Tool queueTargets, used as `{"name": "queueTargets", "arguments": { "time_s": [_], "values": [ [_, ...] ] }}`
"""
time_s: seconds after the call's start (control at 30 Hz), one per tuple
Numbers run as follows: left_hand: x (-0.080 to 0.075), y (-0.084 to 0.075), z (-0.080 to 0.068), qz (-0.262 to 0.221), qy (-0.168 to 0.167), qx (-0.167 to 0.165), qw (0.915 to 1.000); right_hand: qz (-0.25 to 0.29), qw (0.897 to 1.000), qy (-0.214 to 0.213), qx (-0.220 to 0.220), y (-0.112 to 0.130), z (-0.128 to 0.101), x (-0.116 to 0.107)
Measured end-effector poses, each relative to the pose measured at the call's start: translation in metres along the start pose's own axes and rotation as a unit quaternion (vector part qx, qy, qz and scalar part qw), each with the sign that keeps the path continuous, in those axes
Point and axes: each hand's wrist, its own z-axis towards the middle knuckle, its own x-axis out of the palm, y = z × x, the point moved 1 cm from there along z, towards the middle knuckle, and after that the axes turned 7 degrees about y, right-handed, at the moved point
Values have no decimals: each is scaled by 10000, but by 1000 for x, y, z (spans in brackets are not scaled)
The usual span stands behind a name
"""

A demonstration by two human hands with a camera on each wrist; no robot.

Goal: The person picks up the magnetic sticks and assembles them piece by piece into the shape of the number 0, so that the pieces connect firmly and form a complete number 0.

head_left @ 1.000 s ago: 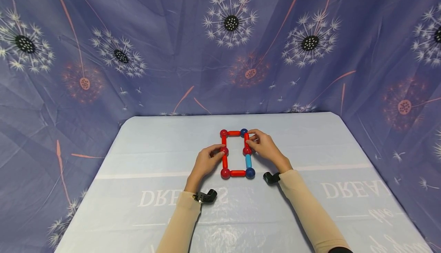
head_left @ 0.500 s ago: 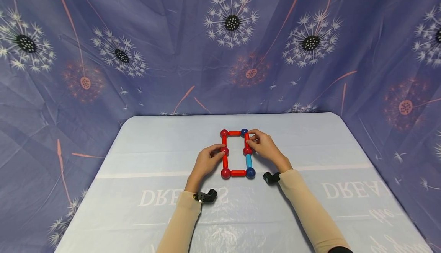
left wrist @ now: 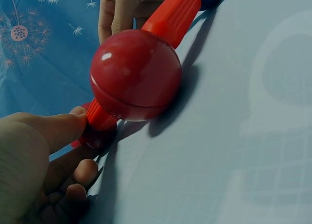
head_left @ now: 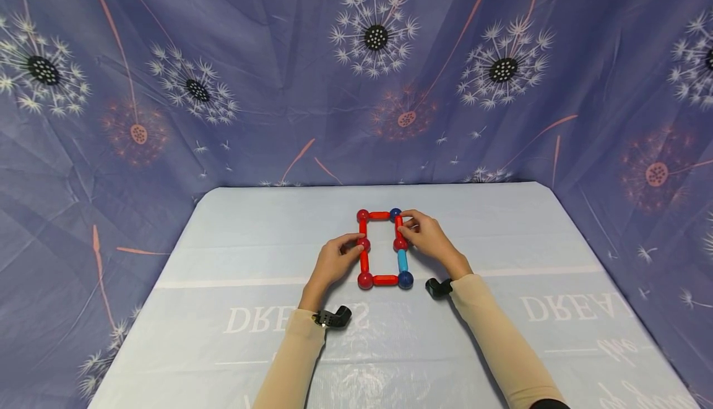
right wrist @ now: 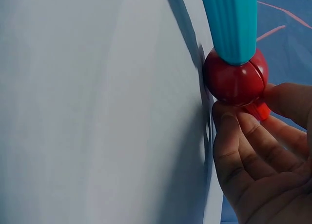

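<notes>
A rectangular frame of balls and ribbed rods, like a magnetic building set, lies on the table. Its left side has a red ball (head_left: 362, 215) at the far corner, another red ball (head_left: 364, 245) midway and a third (left wrist: 135, 75) at the near corner. My left hand (head_left: 332, 262) pinches the middle one between thumb and fingers. Along the right side, my right hand (head_left: 429, 236) grips the far red rod (head_left: 398, 226), just beyond a red ball (right wrist: 236, 80). A light blue rod (right wrist: 231, 24) runs from that ball to a dark blue ball (head_left: 405, 279).
A pale printed cloth covers the table (head_left: 223, 242). Behind it and at both sides hangs a blue-violet dandelion curtain (head_left: 289, 87). Red rods close the far and near ends of the frame, with a dark blue ball (head_left: 395, 214) at the far right corner.
</notes>
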Motion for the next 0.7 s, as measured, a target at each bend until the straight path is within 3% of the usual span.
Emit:
{"name": "queueTargets", "arguments": {
  "time_s": [0.7],
  "values": [
    [1,2,-1,72,-60,139,9999,-7,9999,92,134,0,1,1]
  ]
}}
